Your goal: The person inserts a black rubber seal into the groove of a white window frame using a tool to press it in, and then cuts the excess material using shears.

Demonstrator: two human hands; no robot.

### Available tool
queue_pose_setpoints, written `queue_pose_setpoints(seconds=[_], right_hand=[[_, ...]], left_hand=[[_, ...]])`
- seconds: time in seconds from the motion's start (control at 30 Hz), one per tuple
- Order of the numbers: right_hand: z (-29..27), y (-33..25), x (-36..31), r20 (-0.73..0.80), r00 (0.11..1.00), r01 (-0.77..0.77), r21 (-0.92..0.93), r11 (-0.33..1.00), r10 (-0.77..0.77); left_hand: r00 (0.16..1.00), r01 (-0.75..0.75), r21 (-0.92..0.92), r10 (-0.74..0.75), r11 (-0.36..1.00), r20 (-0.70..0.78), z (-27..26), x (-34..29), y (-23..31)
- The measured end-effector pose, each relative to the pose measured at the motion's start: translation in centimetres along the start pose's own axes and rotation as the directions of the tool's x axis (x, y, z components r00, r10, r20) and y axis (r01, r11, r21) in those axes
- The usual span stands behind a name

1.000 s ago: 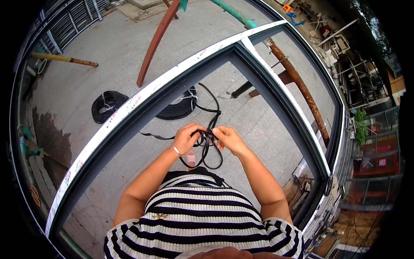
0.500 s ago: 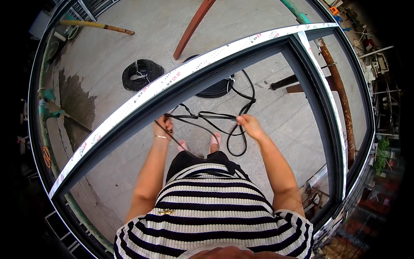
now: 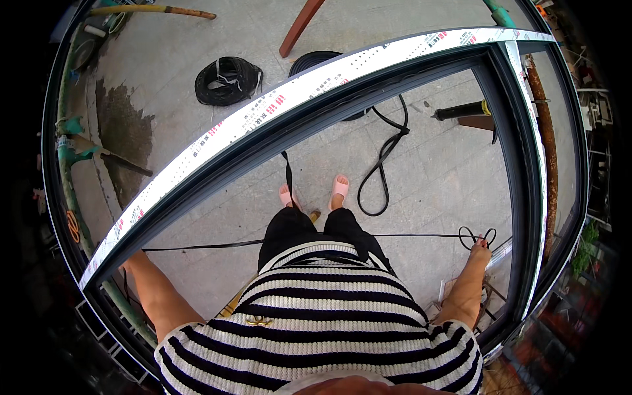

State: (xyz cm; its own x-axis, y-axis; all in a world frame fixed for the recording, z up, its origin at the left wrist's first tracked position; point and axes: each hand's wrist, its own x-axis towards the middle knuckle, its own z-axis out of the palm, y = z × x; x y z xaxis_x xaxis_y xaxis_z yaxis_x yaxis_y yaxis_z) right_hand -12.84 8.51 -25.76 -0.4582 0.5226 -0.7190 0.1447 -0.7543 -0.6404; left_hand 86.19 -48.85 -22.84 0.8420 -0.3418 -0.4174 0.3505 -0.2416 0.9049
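Observation:
A black rubber sealing strip (image 3: 217, 246) stretches nearly straight across in front of my body, between my two hands spread wide apart. At the far right my right hand (image 3: 482, 245) is closed on the strip, with small loops of it standing out above the fingers. My left hand (image 3: 130, 262) is at the far left, where the strip runs to it; the window frame hides its fingers. Another length of strip (image 3: 288, 172) hangs from under the frame toward my legs. A loose loop of strip (image 3: 372, 191) lies on the floor to the right of my feet.
A large dark window frame (image 3: 368, 85) with white printed film surrounds me at arm height. Beyond its bar lie two black coils, one bundled (image 3: 227, 80) and one partly covered (image 3: 315, 60). Rusty pipe (image 3: 550, 164) and a reddish-brown leg (image 3: 299, 29) stand nearby.
My hands have moved far apart, left hand to the left and right hand to the right, drawing the strip out straight. The tangle between them has opened out.

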Motion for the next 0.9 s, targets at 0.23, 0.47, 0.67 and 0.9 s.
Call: queue_pose_setpoints(seconds=[0.23, 0.47, 0.67, 0.9], right_hand=[[-4.3, 2.1, -21.3, 0.310, 0.907, -0.042, -0.605, 0.795, 0.284], [-5.5, 1.4, -42.3, 0.602, 0.526, 0.086, -0.740, 0.667, 0.601], [-2.0, -5.6, -52.1, 0.825, 0.194, -0.012, -0.540, 0.842, 0.531], [-1.9, -11.3, -59.7, 0.952, -0.025, 0.117, -0.301, 0.946, 0.306]], left_hand=[[0.985, 0.067, 0.131, -0.086, 0.989, 0.148, 6.8, -3.6, -8.0], [0.877, -0.143, 0.436, -0.090, 0.889, 0.471, 15.9, -9.9, -16.4], [0.327, -0.632, 0.352, -0.174, 0.690, 0.929, 20.1, -22.6, -28.9], [-0.351, -0.720, 0.026, -0.396, 0.694, 0.849, 20.4, -48.9, -32.7]])
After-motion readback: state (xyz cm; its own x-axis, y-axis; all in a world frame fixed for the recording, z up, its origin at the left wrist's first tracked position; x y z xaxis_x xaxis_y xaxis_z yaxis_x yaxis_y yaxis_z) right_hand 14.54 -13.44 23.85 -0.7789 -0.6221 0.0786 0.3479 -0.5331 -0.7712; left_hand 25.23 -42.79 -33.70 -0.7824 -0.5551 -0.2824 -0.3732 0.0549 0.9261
